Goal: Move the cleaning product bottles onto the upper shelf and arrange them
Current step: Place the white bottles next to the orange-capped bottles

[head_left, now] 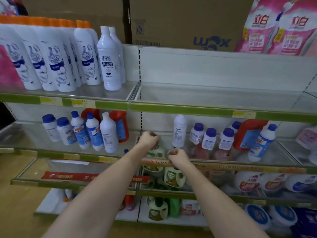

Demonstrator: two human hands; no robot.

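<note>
bare right hand point(177, 156) – loosely curled, empty | left hand point(149, 138) likewise | next: grip tall white plastic bottle point(179, 130) mid-body – lift to empty upper shelf point(214, 96), centre-right

Cardboard boxes point(180, 21), pink detergent pouches point(281, 26)

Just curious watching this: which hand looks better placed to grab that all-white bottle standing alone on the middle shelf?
Probably the right hand: it sits just below the white bottle, while the left hand is farther off to its left.

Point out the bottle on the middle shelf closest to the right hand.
The tall all-white bottle, standing just above the right hand; the others nearby are shorter with blue caps.
</note>
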